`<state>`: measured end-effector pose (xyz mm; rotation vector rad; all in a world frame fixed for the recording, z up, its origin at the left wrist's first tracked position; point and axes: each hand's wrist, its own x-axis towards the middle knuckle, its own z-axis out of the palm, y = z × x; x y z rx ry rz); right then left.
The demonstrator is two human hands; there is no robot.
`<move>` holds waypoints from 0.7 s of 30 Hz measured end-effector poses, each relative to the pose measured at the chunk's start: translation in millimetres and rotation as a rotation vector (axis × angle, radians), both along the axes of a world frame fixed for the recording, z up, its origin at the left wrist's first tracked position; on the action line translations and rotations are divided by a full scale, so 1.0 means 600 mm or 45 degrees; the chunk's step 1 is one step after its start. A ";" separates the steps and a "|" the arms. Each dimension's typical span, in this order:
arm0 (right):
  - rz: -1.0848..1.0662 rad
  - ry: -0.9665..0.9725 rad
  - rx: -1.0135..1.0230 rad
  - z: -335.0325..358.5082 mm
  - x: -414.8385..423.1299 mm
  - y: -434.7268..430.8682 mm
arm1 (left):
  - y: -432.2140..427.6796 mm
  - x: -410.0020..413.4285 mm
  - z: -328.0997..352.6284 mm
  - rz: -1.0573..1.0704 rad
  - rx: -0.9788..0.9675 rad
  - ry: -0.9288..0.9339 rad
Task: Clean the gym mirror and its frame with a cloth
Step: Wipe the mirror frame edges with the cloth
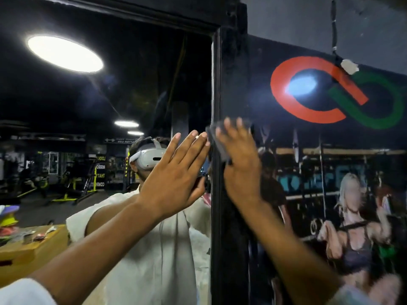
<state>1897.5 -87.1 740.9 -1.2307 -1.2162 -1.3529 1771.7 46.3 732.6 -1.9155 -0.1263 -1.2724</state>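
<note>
The gym mirror (105, 102) fills the left half of the view, edged by a black frame (229, 238) along its top and right side. My left hand (174, 172) lies flat on the glass with straight fingers, close to the frame's vertical bar. My right hand (240, 166) presses a grey cloth (217, 142) against that vertical bar at about head height, fingers stretched over it. Most of the cloth is hidden under the hand; only its upper left edge shows.
Right of the frame is a glossy black wall with a red and green logo (330, 91) and a printed gym poster (352, 216). A cable (334, 29) hangs down the wall. The mirror reflects gym machines, ceiling lights and a wooden counter (28, 245).
</note>
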 end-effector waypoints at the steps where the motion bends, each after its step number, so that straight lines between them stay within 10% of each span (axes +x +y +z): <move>1: -0.019 0.032 0.001 -0.064 -0.018 0.004 | -0.002 0.001 -0.007 -0.006 -0.023 0.005; 4: -0.044 0.024 -0.062 -0.164 -0.039 0.007 | -0.004 0.003 -0.042 -0.023 -0.056 0.038; 13: -0.120 -0.046 -0.043 0.077 -0.022 -0.015 | -0.006 0.004 -0.086 -0.066 -0.115 0.005; 21: -0.077 0.104 -0.187 -0.275 -0.037 -0.007 | -0.002 -0.014 -0.159 -0.121 -0.208 0.058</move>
